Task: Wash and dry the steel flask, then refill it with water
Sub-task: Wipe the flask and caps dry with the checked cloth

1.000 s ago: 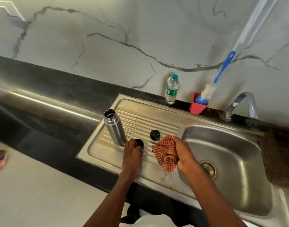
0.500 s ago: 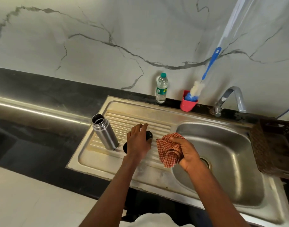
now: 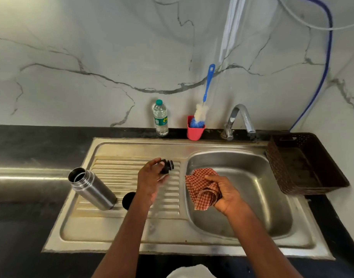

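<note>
So the steel flask (image 3: 92,189) is standing open on the ribbed drainboard (image 3: 132,197) of the sink unit, left side, no lid on it. Just to its right there's a round black cap (image 3: 128,200) sitting on the ribs, partly hidden by the left forearm. The left hand (image 3: 152,179) has its fingers wrapped around a small black stopper (image 3: 167,166), lifted off the drainboard. The right hand (image 3: 225,194) is clutching a bunched-up red checked cloth (image 3: 202,187) over the edge of the basin (image 3: 242,197). At the back of the dark surface (image 3: 31,145): a plastic water bottle (image 3: 160,118), a pink cup (image 3: 195,131) with a blue bottle brush (image 3: 204,105), the tap (image 3: 240,119), and a dark basket (image 3: 304,165) on the right.
</note>
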Available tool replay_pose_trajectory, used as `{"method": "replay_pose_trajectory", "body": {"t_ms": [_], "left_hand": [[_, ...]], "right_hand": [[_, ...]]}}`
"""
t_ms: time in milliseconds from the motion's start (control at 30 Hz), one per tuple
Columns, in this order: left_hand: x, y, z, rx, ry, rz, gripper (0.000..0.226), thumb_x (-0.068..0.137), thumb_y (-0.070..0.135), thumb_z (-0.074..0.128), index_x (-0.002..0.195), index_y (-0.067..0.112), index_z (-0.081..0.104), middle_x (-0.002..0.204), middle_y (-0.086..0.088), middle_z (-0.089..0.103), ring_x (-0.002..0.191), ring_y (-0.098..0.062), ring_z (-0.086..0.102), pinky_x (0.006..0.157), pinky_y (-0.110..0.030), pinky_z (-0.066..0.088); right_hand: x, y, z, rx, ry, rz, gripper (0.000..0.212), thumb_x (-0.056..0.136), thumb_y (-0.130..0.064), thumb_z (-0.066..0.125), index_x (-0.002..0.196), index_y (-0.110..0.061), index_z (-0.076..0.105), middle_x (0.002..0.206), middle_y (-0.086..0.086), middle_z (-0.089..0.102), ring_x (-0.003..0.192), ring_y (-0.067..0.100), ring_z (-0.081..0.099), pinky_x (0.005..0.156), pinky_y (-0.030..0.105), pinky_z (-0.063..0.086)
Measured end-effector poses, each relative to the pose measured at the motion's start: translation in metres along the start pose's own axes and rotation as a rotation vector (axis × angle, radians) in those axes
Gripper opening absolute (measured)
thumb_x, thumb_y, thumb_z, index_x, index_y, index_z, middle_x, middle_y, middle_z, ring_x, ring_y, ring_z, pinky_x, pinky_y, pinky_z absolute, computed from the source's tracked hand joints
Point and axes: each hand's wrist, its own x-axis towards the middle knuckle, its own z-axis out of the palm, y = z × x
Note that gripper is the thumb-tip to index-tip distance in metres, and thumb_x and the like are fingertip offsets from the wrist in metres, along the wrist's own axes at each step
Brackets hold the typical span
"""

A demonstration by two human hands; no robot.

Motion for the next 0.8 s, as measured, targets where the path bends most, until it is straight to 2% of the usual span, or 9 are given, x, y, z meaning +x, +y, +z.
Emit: {"method": "replay_pose_trajectory", "body": {"t_ms": [33, 100, 167, 267, 333, 433, 533, 633, 800], "left_hand": [[-0.004, 0.003, 0.004, -0.261, -0.103, -0.098, 0.038, 0.082, 0.008, 0.085, 0.117, 0.009, 0.07, 0.123, -0.023, 0.072, 0.109, -0.037, 0.071, 0.083, -0.037, 0.063], [-0.01, 0.004, 0.014, -0.497, -0.215, -0.194, 0.035, 0.081, 0.016, 0.087, 0.112, 0.006, 0.077, 0.124, -0.021, 0.072, 0.104, -0.03, 0.073, 0.076, -0.021, 0.061], [-0.015, 0.001, 0.03, -0.419, -0.185, -0.146, 0.026, 0.091, 0.016, 0.075, 0.113, 0.002, 0.075, 0.125, -0.024, 0.071, 0.101, -0.025, 0.073, 0.073, -0.02, 0.061], [-0.022, -0.003, 0.048, -0.216, -0.174, -0.03, 0.034, 0.088, 0.024, 0.074, 0.118, 0.006, 0.072, 0.129, -0.026, 0.07, 0.107, -0.027, 0.072, 0.079, -0.028, 0.06], [-0.029, -0.004, 0.057, -0.123, -0.246, -0.025, 0.041, 0.088, 0.033, 0.073, 0.124, 0.012, 0.072, 0.119, -0.016, 0.075, 0.103, -0.028, 0.072, 0.083, -0.036, 0.06], [-0.038, -0.003, 0.074, -0.035, -0.359, -0.03, 0.047, 0.092, 0.035, 0.066, 0.135, 0.017, 0.067, 0.106, -0.007, 0.072, 0.09, -0.027, 0.072, 0.082, -0.04, 0.062], [-0.041, 0.0, 0.088, -0.001, -0.441, -0.078, 0.041, 0.098, 0.024, 0.071, 0.137, 0.013, 0.067, 0.108, -0.012, 0.062, 0.074, -0.02, 0.062, 0.065, -0.032, 0.057], [-0.042, 0.002, 0.092, 0.007, -0.488, -0.13, 0.051, 0.09, 0.01, 0.076, 0.139, 0.007, 0.063, 0.11, -0.018, 0.062, 0.07, -0.021, 0.06, 0.056, -0.029, 0.051], [-0.046, -0.008, 0.101, 0.061, -0.303, -0.094, 0.048, 0.092, 0.031, 0.075, 0.128, 0.002, 0.063, 0.105, -0.025, 0.067, 0.06, -0.017, 0.059, 0.051, -0.025, 0.049]], "right_hand": [[-0.001, -0.003, -0.003, 0.034, -0.021, 0.004, 0.047, 0.079, 0.006, 0.073, 0.125, 0.003, 0.063, 0.11, 0.025, 0.075, 0.104, 0.043, 0.071, 0.095, 0.06, 0.055], [-0.006, -0.009, -0.007, 0.115, -0.079, 0.029, 0.039, 0.083, 0.005, 0.07, 0.122, 0.004, 0.064, 0.105, 0.024, 0.076, 0.098, 0.04, 0.072, 0.088, 0.056, 0.058], [-0.008, -0.016, -0.013, 0.155, -0.123, 0.031, 0.042, 0.084, 0.003, 0.069, 0.125, 0.004, 0.064, 0.112, 0.025, 0.074, 0.1, 0.04, 0.072, 0.082, 0.055, 0.061], [-0.009, -0.019, -0.02, 0.224, -0.127, -0.012, 0.047, 0.083, 0.001, 0.07, 0.13, 0.002, 0.061, 0.123, 0.025, 0.071, 0.108, 0.042, 0.069, 0.09, 0.06, 0.057], [-0.011, -0.02, -0.024, 0.22, -0.093, -0.091, 0.05, 0.081, -0.001, 0.075, 0.129, -0.001, 0.062, 0.12, 0.023, 0.073, 0.109, 0.042, 0.07, 0.094, 0.063, 0.055], [-0.014, -0.024, -0.029, 0.162, 0.025, -0.302, 0.04, 0.081, -0.001, 0.078, 0.12, -0.002, 0.068, 0.106, 0.022, 0.077, 0.095, 0.039, 0.075, 0.083, 0.061, 0.06], [-0.02, -0.031, -0.033, -0.117, 0.178, -0.605, 0.019, 0.089, -0.003, 0.075, 0.105, -0.01, 0.071, 0.098, 0.015, 0.078, 0.086, 0.027, 0.077, 0.071, 0.039, 0.064], [-0.024, -0.036, -0.037, -0.496, 0.292, -0.81, 0.034, 0.089, -0.012, 0.079, 0.117, -0.02, 0.061, 0.103, -0.005, 0.071, 0.097, 0.015, 0.07, 0.071, 0.023, 0.059], [-0.032, -0.026, -0.041, -1.066, 0.412, -1.282, 0.047, 0.085, -0.017, 0.081, 0.123, -0.039, 0.065, 0.109, -0.016, 0.073, 0.078, 0.01, 0.072, 0.057, 0.032, 0.06]]}}
